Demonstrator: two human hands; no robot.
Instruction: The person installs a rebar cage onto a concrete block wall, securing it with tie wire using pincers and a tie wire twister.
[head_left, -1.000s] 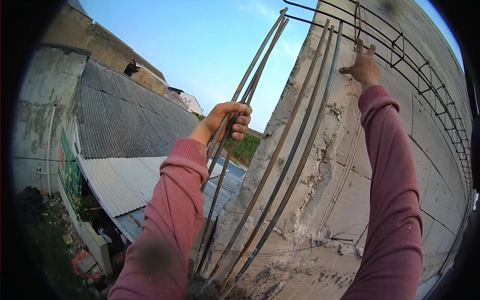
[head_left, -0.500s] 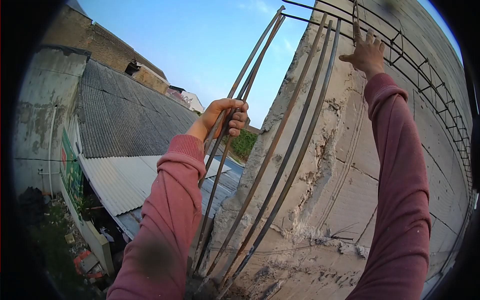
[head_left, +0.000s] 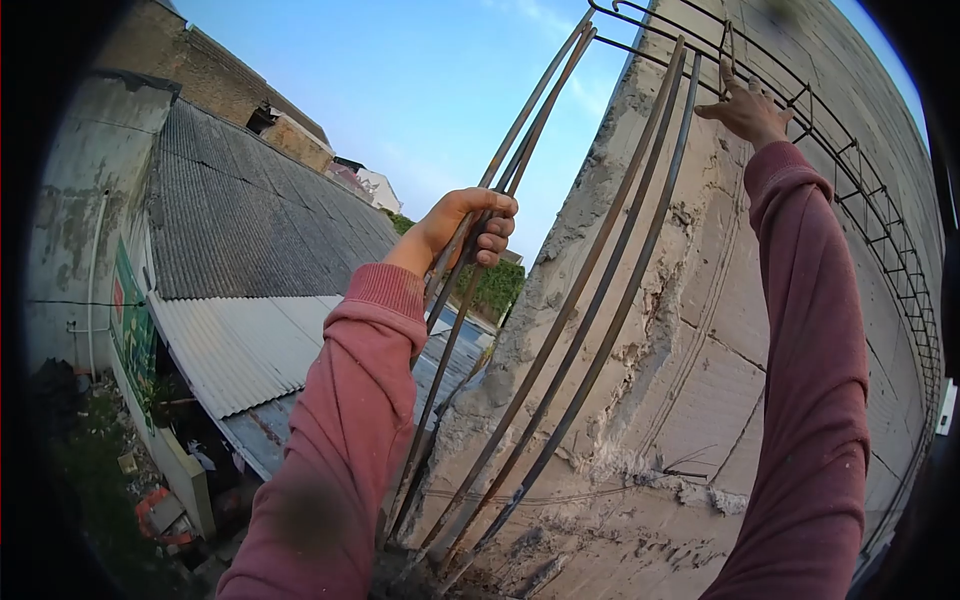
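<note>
My left hand [head_left: 465, 228] is closed around a bundle of long steel reinforcing bars [head_left: 537, 100], which rise at a slant past the wall's edge. Overhead, my right hand [head_left: 752, 112] reaches up with its fingers spread against the rebar cage [head_left: 870, 190]; its fingertips seem to touch the cage's bars, though their exact contact is hard to see. Between the two hands stand several more upright steel bars [head_left: 628, 182], slanting in front of the wall. Their tops come close to the near end of the cage.
A rough grey wall [head_left: 725, 400] with broken mortar fills the right side. To the left, below, are a corrugated grey roof [head_left: 260, 210] and a paler metal sheet roof [head_left: 245, 350]. Rubble lies in a narrow yard [head_left: 130, 440] far down at the left.
The view has shifted slightly, so the hands, bars and cage appear a little further right. The left hand keeps its grip on the bars; the right hand stays at the cage, its fingers slightly shifted.
</note>
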